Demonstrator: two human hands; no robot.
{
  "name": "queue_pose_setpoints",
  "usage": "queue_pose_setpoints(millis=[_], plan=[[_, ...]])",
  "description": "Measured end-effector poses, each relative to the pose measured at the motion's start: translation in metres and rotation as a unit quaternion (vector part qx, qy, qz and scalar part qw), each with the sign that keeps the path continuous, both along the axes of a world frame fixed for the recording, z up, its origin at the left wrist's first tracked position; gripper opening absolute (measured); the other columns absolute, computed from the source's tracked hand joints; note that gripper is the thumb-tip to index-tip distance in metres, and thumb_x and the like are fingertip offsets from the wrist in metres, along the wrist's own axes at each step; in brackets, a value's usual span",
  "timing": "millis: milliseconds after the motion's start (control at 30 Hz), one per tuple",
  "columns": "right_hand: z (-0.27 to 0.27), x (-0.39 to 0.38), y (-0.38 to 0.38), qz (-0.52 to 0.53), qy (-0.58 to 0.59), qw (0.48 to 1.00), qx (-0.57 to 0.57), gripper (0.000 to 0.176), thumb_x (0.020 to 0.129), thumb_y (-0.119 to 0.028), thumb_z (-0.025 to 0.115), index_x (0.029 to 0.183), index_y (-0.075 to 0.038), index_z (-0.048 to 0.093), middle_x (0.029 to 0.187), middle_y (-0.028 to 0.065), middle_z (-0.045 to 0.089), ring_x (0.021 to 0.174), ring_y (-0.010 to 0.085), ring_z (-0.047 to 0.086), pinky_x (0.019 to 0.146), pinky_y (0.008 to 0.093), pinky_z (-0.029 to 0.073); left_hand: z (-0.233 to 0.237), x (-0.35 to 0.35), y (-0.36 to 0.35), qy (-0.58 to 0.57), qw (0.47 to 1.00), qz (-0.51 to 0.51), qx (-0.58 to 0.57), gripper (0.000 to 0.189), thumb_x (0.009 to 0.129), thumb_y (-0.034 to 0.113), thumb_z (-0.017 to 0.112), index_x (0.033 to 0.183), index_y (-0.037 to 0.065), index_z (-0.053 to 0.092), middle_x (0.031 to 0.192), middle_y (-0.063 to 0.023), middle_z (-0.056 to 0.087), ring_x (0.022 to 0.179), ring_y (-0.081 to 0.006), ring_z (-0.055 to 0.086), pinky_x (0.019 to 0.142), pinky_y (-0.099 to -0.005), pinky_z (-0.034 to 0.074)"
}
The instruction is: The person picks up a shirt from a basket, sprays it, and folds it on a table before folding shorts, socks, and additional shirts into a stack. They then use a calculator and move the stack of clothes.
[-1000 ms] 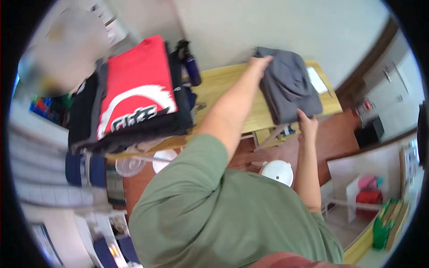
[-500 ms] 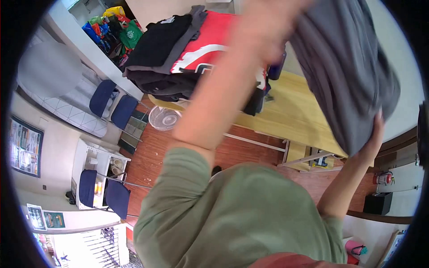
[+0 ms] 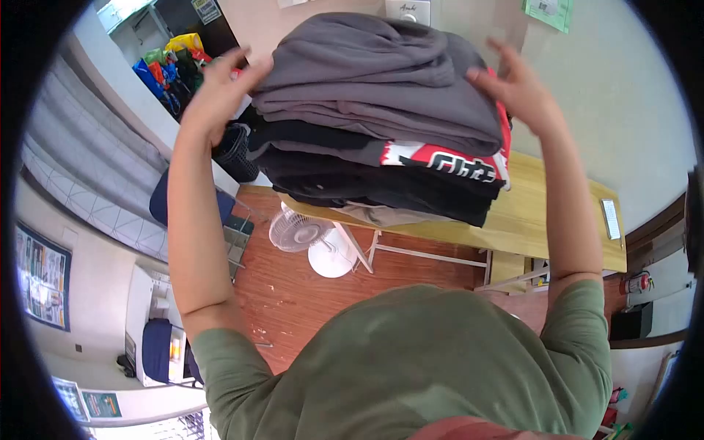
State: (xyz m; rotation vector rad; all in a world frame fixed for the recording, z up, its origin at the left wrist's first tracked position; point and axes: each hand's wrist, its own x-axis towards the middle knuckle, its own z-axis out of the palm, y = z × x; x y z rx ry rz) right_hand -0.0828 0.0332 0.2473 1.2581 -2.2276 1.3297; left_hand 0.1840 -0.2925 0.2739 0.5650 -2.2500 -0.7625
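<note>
View from a head camera, looking down over the wearer's own chest. Nearest is a green T-shirt point(image 3: 433, 359) of soft, matte cotton, filling the bottom of the frame. Both bare arms rise from it.

The left hand point(image 3: 220, 84) is open, with its fingers point(image 3: 238, 59) spread and its palm against the left end of a folded grey garment point(image 3: 381, 70). The right hand point(image 3: 517, 88) is open too, fingers point(image 3: 506, 51) splayed, with its heel on the garment's right edge. Neither hand grips the cloth.

A second ago the grey garment lay by itself on the bench, apart from the other clothes. Half a second ago it was in the air between both hands. Now it sits on top of a pile of folded clothes point(image 3: 381, 183), so the placing looks finished and the hands seem only to steady it.

The grey garment is thick, soft and rounded at its folds, like fleece. Beneath it lie flat black layers and a red shirt point(image 3: 447, 158) with white lettering. The pile rests on a pale wooden bench point(image 3: 546, 216) with a smooth, straight-edged top.

Below the bench stands a round white fan point(image 3: 297, 231) on a reddish wooden floor point(image 3: 293, 301). Farther off is a plain pale wall point(image 3: 623, 95).
</note>
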Motion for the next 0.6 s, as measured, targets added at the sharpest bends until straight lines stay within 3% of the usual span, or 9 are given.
queue_pose_setpoints(millis=[33, 67, 100, 200, 267, 367, 400, 500, 600], plan=[[0.015, 0.007, 0.004, -0.076, 0.166, 0.982, 0.035, 0.076, 0.083, -0.035, 0.078, 0.144, -0.005, 0.045, 0.140, 0.0191, 0.050, 0.123, 0.0282, 0.055, 0.099, 0.0381, 0.048, 0.018, -0.005, -0.007, 0.056, 0.994, -0.030, -0.087, 0.060, 0.091, 0.041, 0.065, 0.137, 0.004, 0.053, 0.135, -0.0124, 0.054, 0.120, -0.0201, 0.051, 0.101, -0.0347, 0.038], [0.036, 0.015, -0.003, -0.020, 0.310, 0.950, -0.015, 0.079, 0.083, -0.052, 0.073, 0.144, -0.009, 0.047, 0.140, 0.0207, 0.051, 0.126, 0.0290, 0.053, 0.102, 0.0381, 0.045, 0.040, -0.011, 0.002, 0.080, 0.966, 0.007, -0.244, 0.056, 0.095, 0.041, 0.058, 0.136, 0.002, 0.053, 0.140, -0.0150, 0.051, 0.124, -0.0268, 0.050, 0.106, -0.0376, 0.036], [0.044, 0.039, -0.013, -0.027, 0.336, 0.941, 0.014, 0.077, 0.085, -0.051, 0.071, 0.143, -0.006, 0.046, 0.138, 0.0213, 0.053, 0.121, 0.0301, 0.056, 0.096, 0.0377, 0.048, 0.053, -0.020, -0.010, 0.057, 0.891, -0.060, -0.446, 0.053, 0.099, 0.041, 0.051, 0.134, 0.002, 0.054, 0.140, -0.0182, 0.050, 0.127, -0.0330, 0.047, 0.110, -0.0364, 0.032], [0.052, 0.082, -0.057, 0.036, 0.272, 0.944, 0.184, 0.074, 0.088, -0.048, 0.068, 0.141, -0.002, 0.046, 0.132, 0.0202, 0.058, 0.112, 0.0308, 0.063, 0.089, 0.0373, 0.053, 0.043, -0.079, 0.017, -0.103, 0.924, -0.177, -0.324, 0.056, 0.101, 0.048, 0.043, 0.135, 0.005, 0.056, 0.145, -0.0197, 0.046, 0.132, -0.0341, 0.041, 0.113, -0.0331, 0.028], [0.040, 0.043, -0.093, 0.125, 0.103, 0.942, 0.293, 0.080, 0.085, -0.059, 0.065, 0.142, -0.005, 0.047, 0.134, 0.0196, 0.057, 0.120, 0.0304, 0.058, 0.100, 0.0373, 0.046, 0.000, -0.109, 0.004, -0.125, 0.912, -0.217, -0.325, 0.063, 0.100, 0.054, 0.040, 0.138, 0.006, 0.054, 0.144, -0.0183, 0.048, 0.131, -0.0301, 0.046, 0.111, -0.0309, 0.031], [0.013, 0.021, -0.121, 0.182, -0.085, 0.937, 0.285, 0.094, 0.081, -0.078, 0.054, 0.142, -0.007, 0.050, 0.136, 0.0206, 0.055, 0.126, 0.0321, 0.054, 0.107, 0.0362, 0.041, -0.011, -0.117, -0.006, -0.200, 0.952, -0.232, 0.022, 0.068, 0.096, 0.058, 0.045, 0.138, 0.005, 0.054, 0.136, -0.0172, 0.057, 0.123, -0.0238, 0.054, 0.109, -0.0315, 0.035], [0.010, 0.021, -0.126, 0.169, -0.079, 0.932, 0.312, 0.095, 0.080, -0.078, 0.055, 0.141, -0.006, 0.050, 0.134, 0.0194, 0.057, 0.120, 0.0296, 0.059, 0.104, 0.0363, 0.043, -0.021, -0.123, -0.013, -0.181, 0.947, -0.258, 0.065, 0.069, 0.097, 0.056, 0.046, 0.136, 0.001, 0.055, 0.137, -0.0147, 0.057, 0.124, -0.0237, 0.054, 0.109, -0.0289, 0.035], [0.006, 0.037, -0.129, 0.163, -0.010, 0.947, 0.278, 0.061, 0.086, -0.051, 0.069, 0.129, -0.008, 0.062, 0.126, 0.0230, 0.061, 0.118, 0.0371, 0.058, 0.101, 0.0402, 0.045, -0.034, -0.112, -0.008, -0.140, 0.952, -0.239, 0.128, 0.067, 0.097, 0.055, 0.046, 0.137, 0.003, 0.055, 0.138, -0.0146, 0.056, 0.125, -0.0218, 0.052, 0.108, -0.0292, 0.035], [0.002, 0.019, -0.119, 0.172, 0.052, 0.958, 0.221, 0.057, 0.091, -0.053, 0.062, 0.124, -0.006, 0.065, 0.115, 0.0219, 0.067, 0.110, 0.0313, 0.063, 0.093, 0.0372, 0.049, -0.030, -0.113, -0.006, -0.145, 0.951, -0.235, 0.137, 0.063, 0.098, 0.050, 0.048, 0.139, 0.003, 0.053, 0.141, -0.0139, 0.053, 0.129, -0.0207, 0.049, 0.110, -0.0289, 0.032]])
